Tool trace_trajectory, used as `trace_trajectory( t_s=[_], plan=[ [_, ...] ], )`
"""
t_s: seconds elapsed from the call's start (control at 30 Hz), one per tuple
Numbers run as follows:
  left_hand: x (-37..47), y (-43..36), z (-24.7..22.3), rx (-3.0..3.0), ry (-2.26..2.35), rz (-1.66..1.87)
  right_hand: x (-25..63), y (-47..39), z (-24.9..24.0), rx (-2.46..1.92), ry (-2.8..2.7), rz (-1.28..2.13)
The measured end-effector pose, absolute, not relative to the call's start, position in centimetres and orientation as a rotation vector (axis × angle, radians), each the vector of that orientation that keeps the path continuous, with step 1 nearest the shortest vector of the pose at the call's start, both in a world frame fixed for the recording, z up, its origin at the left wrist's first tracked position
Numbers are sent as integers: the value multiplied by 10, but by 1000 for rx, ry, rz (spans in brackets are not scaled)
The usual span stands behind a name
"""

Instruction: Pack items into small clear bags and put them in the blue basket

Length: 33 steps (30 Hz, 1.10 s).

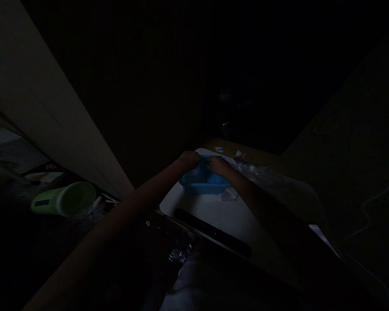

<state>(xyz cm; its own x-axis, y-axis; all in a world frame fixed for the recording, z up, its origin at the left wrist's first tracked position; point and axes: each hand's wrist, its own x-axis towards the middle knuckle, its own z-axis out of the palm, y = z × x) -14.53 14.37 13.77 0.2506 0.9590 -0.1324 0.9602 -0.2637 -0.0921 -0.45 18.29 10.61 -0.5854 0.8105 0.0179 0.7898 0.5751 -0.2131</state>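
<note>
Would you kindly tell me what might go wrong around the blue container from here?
The light is very dim, so the left hand or right hand might fumble inside the blue container.
The clear plastic beside it might get dragged along.
The long dark bar, near the white surface's edge, could be knocked off.

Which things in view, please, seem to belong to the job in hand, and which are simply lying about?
Apparently in use:
blue container, with the left hand and right hand at it
white surface beneath it

Apparently lying about:
green basket
small pink-and-white tub
clear plastic
long dark bar
</note>
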Motion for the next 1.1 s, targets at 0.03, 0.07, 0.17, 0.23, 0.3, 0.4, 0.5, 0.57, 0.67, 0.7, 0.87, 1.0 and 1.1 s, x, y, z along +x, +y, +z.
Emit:
trace_trajectory(
  t_s=[0.03,0.07,0.17,0.23,0.3,0.4,0.5,0.57,0.67,0.7,0.87,1.0,1.1],
  plan=[
    [-141,141,144,2498,1929,-234,1,179,113,-1376,-2615,231],
    [-136,138,149,2527,1959,-197,8,175,119,-1384,-2539,181],
    [-115,128,159,2639,1990,23,40,165,129,-1395,-2305,52],
    [-96,122,160,2701,1933,215,70,158,127,-1401,-2167,-14],
    [-75,117,154,2757,1809,380,103,149,118,-1428,-2071,-64],
    [-41,110,132,2847,1535,527,153,133,93,-1500,-1971,-111],
    [-10,103,97,2857,1335,531,193,115,64,-1602,-1924,-139],
    [8,100,71,2826,1278,470,209,103,45,-1678,-1895,-170],
    [26,96,33,2781,1225,427,221,88,19,-1725,-1870,-208],
    [30,95,23,2772,1230,445,223,84,12,-1743,-1859,-206],
    [36,92,-11,2780,1290,558,221,70,-10,-1721,-1924,-173],
    [34,90,-13,2803,1309,618,214,65,-7,-1628,-2175,-249],
    [34,90,-10,2808,1324,573,207,64,2,-1768,-2135,-286]
  ],
)
